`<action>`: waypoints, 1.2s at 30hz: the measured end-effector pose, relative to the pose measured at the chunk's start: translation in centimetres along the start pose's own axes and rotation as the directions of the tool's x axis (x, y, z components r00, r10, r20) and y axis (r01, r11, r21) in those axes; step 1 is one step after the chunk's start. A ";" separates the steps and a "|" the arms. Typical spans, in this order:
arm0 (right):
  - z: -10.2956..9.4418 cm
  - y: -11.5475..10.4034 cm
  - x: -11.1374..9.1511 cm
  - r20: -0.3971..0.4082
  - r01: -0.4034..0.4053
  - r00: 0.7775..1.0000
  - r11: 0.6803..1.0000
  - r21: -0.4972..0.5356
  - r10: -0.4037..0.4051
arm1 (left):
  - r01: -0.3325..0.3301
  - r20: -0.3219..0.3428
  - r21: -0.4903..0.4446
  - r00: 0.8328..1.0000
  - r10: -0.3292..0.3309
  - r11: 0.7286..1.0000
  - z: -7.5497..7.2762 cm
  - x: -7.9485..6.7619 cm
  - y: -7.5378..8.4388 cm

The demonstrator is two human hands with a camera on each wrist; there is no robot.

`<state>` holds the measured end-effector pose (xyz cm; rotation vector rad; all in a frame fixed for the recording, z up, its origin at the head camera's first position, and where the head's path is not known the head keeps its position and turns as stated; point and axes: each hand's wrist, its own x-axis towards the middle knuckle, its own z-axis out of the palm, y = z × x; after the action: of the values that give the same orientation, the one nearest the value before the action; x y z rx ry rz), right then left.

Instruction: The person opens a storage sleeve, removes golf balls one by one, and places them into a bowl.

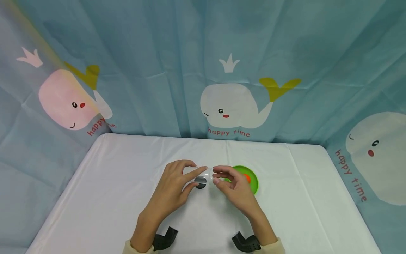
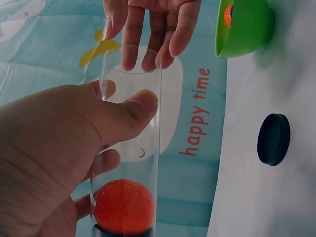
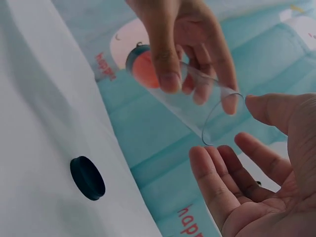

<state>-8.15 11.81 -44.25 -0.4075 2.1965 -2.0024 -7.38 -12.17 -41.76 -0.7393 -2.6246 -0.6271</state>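
My left hand (image 1: 172, 185) grips a clear plastic tube (image 2: 131, 163), thumb on one side and fingers on the other, and the tube lies sideways in the head view. An orange-red ball (image 2: 124, 206) sits inside, against a dark cap (image 3: 137, 53) on the closed end. The other end is uncapped. Around that rim my right hand (image 1: 236, 188) has its thumb and fingers spread, fingertips right at the edge. Below, a loose black cap (image 3: 88, 178) rests on the white table, partly seen behind the tube in the head view.
To the right stands a green bowl (image 1: 255, 185), partly behind my right hand, with an orange ball (image 1: 247, 178) in it. A white cloth covers the table (image 1: 104, 197). Blue curtains (image 1: 152, 70) with whale prints rise behind and at both sides.
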 end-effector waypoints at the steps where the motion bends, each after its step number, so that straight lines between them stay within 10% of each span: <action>1: 0.1 0.0 0.0 0.002 0.001 1.000 1.000 -0.002 -0.001 | 0.001 0.001 0.004 1.000 -0.001 1.000 0.0 0.0 0.0; 36: 1.7 0.6 0.3 -0.003 -0.003 1.000 0.995 0.104 0.003 | -0.045 -0.041 0.174 0.998 0.053 0.984 -1.1 0.2 0.6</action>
<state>-8.01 10.19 -45.03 -0.3882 2.0821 -2.1052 -6.96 -12.18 -40.61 -0.7252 -2.5707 -0.3906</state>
